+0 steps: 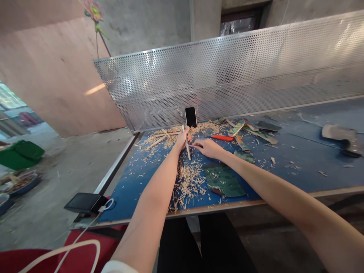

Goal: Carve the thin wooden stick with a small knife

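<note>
My left hand is closed around a pale wooden stick, whose lower end points toward me. My right hand grips a thin purplish tool; its tip meets the side of the stick, and its exact kind is too small to make out. Curled wood shavings lie in a heap below both hands. More pale sticks rest among shavings to the left. Just beyond the right hand is a red-orange tool or handle.
A phone leans on the perforated metal panel behind the blue tabletop. Dark green sheet material lies near the front edge. Farther right are scraps and a broad-bladed tool. A cabled black device sits at the left corner.
</note>
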A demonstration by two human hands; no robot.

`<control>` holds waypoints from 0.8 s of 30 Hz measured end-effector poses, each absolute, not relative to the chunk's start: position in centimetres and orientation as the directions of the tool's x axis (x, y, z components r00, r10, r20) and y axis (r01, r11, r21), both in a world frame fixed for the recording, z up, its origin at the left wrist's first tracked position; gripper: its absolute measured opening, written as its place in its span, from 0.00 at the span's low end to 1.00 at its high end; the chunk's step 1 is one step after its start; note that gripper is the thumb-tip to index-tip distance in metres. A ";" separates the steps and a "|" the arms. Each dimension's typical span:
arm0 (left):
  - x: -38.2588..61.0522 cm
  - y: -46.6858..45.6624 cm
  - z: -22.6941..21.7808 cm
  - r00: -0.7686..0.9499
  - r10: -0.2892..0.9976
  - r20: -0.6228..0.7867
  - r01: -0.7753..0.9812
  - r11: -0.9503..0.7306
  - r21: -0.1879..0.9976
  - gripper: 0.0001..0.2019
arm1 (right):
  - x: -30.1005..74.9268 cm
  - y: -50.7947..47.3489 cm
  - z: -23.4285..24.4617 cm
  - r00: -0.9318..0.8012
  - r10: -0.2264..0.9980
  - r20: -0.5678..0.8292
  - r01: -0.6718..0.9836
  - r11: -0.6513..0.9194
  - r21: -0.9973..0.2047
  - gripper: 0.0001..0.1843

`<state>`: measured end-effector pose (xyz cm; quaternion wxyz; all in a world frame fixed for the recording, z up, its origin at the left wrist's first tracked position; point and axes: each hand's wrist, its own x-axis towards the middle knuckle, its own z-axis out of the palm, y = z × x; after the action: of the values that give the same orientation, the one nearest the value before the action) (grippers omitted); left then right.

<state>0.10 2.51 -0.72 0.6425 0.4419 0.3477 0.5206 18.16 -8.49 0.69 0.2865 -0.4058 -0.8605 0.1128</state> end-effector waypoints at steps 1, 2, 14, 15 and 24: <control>0.2 2.5 -0.8 0.216 0.976 0.010 -0.346 0.067 0.936 0.25 | 18.1 -8.5 0.7 -0.508 0.763 0.400 0.635 0.645 -0.425 0.16; 0.2 2.6 -0.8 0.217 0.976 0.005 -0.334 0.069 0.940 0.24 | 18.0 -8.4 0.6 -0.511 0.762 0.397 0.638 0.646 -0.419 0.16; 0.3 2.2 -0.7 0.210 0.978 -0.017 -0.353 0.092 0.931 0.21 | 18.1 -8.4 1.1 -0.592 0.751 0.294 0.598 0.653 -0.464 0.13; 0.3 2.2 -0.7 0.212 0.977 -0.015 -0.357 0.092 0.930 0.20 | 18.2 -8.5 1.2 -0.595 0.749 0.292 0.602 0.656 -0.454 0.13; 0.2 2.3 -0.6 0.185 0.983 -0.015 -0.334 0.077 0.939 0.14 | 17.7 -8.3 1.0 -0.501 0.792 0.349 0.725 0.604 -0.332 0.15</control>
<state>0.25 2.34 -0.59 0.6335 0.4374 0.3705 0.5197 17.73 -8.31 1.01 0.2381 -0.4391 -0.8634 0.0709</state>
